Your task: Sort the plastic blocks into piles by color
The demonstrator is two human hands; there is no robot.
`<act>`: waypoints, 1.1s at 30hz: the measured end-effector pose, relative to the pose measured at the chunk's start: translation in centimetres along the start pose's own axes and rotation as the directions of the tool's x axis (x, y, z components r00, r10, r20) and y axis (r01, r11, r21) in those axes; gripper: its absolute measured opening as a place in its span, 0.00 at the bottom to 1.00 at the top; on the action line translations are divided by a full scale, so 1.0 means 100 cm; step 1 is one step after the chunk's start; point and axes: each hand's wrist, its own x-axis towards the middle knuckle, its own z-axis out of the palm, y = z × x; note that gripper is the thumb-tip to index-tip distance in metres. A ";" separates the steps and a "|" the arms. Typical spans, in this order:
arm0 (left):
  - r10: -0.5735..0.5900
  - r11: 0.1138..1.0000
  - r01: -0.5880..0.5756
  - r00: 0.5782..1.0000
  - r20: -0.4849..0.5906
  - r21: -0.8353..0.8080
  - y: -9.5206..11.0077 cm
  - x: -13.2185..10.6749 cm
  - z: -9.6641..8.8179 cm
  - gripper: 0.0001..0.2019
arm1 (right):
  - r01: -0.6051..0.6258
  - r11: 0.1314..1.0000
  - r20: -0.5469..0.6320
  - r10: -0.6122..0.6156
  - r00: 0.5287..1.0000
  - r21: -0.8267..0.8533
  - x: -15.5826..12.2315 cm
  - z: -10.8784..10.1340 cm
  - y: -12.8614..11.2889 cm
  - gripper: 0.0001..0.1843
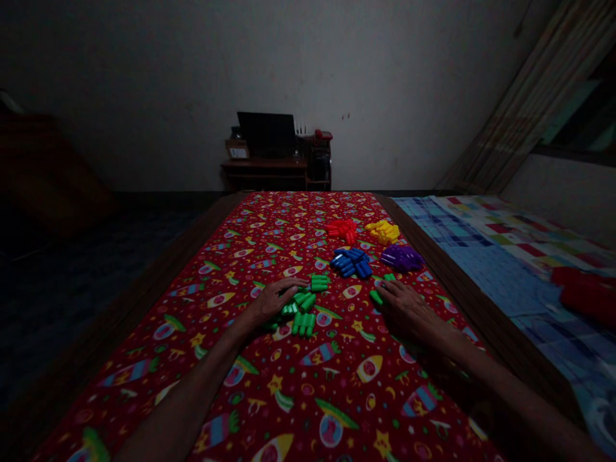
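Short, glossy green plastic cylinders [304, 324] lie in a loose pile on the red patterned cloth, several side by side in small rows. My left hand [274, 300] rests over the pile's left side, fingers stretched out and open, hiding some pieces. To the right, my right hand [407, 303] lies palm down with its fingers apart. A green cylinder [376, 297] shows by its thumb side and another green piece [389, 277] just past its fingertips; what lies under the palm is hidden.
Beyond my hands are piles of blue cylinders [351, 262], purple cylinders [402, 258], red cylinders [341, 230] and yellow cylinders [384, 231]. The cloth [192, 385] covers a long table with dark wooden edges [510, 346]. A desk [264, 165] with a monitor [267, 135] stands by the far wall.
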 end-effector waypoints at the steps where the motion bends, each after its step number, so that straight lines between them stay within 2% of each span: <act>1: 0.003 1.000 -0.003 1.000 -0.001 0.002 0.000 0.000 0.000 0.23 | 0.012 0.999 0.012 -0.012 1.000 -0.030 -0.002 -0.002 0.000 0.16; 3: 0.009 1.000 -0.009 1.000 -0.006 0.004 0.001 0.000 0.000 0.23 | 0.028 0.996 0.028 -0.025 0.999 -0.087 0.001 -0.006 -0.002 0.16; 5: 0.011 1.000 -0.011 1.000 -0.009 0.004 0.000 0.000 0.000 0.23 | 0.004 0.996 -0.008 -0.005 1.000 -0.089 0.007 -0.009 -0.002 0.16; 9: 0.013 1.000 -0.013 1.000 -0.023 -0.001 -0.002 -0.001 0.000 0.22 | -0.141 0.986 -0.116 0.130 0.985 -0.092 0.015 -0.003 0.013 0.16; 13: 0.018 1.000 -0.018 1.000 -0.022 0.004 -0.002 -0.002 0.001 0.22 | -0.224 0.973 -0.045 0.222 0.974 -0.053 0.013 0.001 0.031 0.16; 16: 0.019 1.000 -0.019 0.999 -0.027 0.000 -0.002 -0.002 0.001 0.22 | -0.205 0.978 0.015 0.205 0.979 0.030 0.011 -0.005 0.036 0.16; 20: 0.021 1.000 -0.021 0.999 -0.029 -0.002 -0.003 -0.002 0.001 0.21 | -0.187 0.972 0.005 0.188 0.982 0.140 0.008 -0.018 0.036 0.16; 23: 0.022 1.000 -0.022 0.999 -0.029 -0.007 -0.003 -0.002 0.001 0.21 | -0.194 0.969 -0.016 0.199 0.980 0.150 0.004 -0.023 0.033 0.14; 26: 0.012 1.000 -0.012 1.000 -0.021 -0.004 -0.001 -0.002 0.001 0.21 | -0.124 0.987 -0.023 0.127 0.992 0.105 -0.004 -0.023 0.029 0.21; 29: 0.000 1.000 0.000 1.000 -0.016 -0.001 0.001 -0.001 0.000 0.21 | -0.092 0.993 0.093 0.084 0.992 0.075 -0.015 -0.020 0.030 0.30; 33: 0.001 1.000 -0.001 1.000 -0.015 0.000 -0.001 -0.001 0.001 0.22 | -0.105 0.988 0.045 0.101 0.994 0.113 -0.023 -0.011 0.041 0.29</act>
